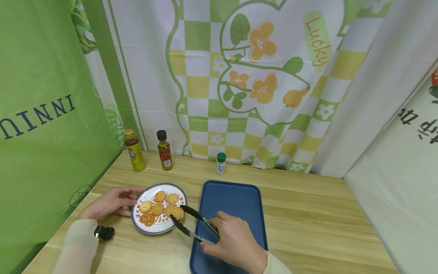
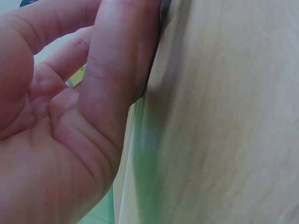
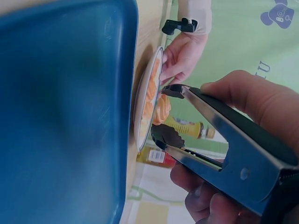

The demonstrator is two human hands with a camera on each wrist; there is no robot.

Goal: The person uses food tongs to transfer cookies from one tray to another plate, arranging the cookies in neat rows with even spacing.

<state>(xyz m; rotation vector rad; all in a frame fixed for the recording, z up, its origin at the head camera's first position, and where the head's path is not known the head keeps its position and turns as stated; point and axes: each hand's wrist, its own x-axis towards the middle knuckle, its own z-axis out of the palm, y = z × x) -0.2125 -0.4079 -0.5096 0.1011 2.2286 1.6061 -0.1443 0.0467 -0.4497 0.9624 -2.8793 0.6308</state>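
Note:
In the head view, a white plate (image 1: 158,227) with a dark rim bears several swirled cookies (image 1: 157,209) and a pretzel-shaped one (image 1: 147,219). My left hand (image 1: 118,201) holds the plate by its left edge; the left wrist view shows mostly palm and bent fingers (image 2: 110,60). My right hand (image 1: 236,238) grips black-tipped metal tongs (image 1: 202,220). Their two tips stand apart on either side of a swirled cookie (image 3: 162,109) at the plate's right side. Whether both tips touch that cookie, I cannot tell.
A dark blue tray (image 1: 232,201) lies right of the plate, partly beneath my right hand. Along the back stand a yellow-labelled bottle (image 1: 136,154), a black-capped bottle (image 1: 165,152) and a green-capped shaker (image 1: 221,164). Curtains (image 1: 205,95) hang behind the wooden table (image 1: 308,220).

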